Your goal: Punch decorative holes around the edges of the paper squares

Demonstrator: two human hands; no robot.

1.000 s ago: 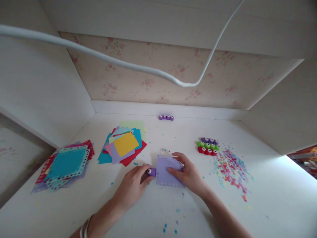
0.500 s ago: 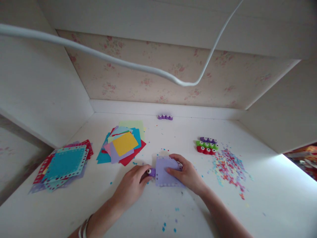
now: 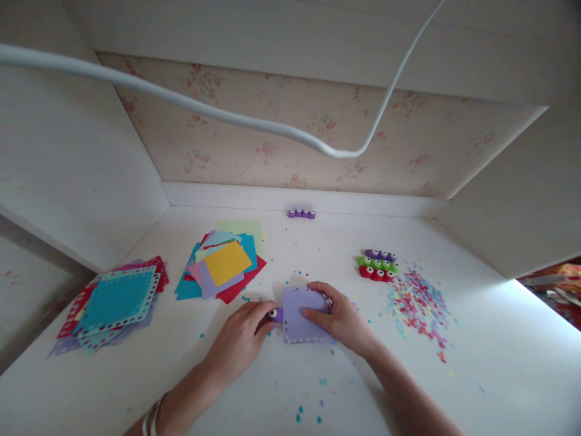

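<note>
A purple craft punch [image 3: 277,314] with a white-ringed button sits between the thumb and fingers of my left hand [image 3: 245,333]. It meets the left edge of a square of lilac paper [image 3: 299,321], which has punched holes along its edges. My right hand [image 3: 340,318] grips the paper's right side, thumb on top and fingers around the far edge. Whether the punch is pressed down at this instant, I cannot tell. Bits of blue and red confetti [image 3: 245,298] lie just beyond my left hand.
Punched sheets [image 3: 122,297] are piled at the left; plain coloured papers [image 3: 227,263] lie beside them. More punches [image 3: 379,264] in purple, green and red stand at the right, by a confetti heap [image 3: 417,303]. Several purple punches [image 3: 301,213] line the back. A white cable [image 3: 272,126] hangs across above.
The whole view has shifted very slightly. Both hands keep their hold on the punch and the lilac paper, with almost no movement.
</note>
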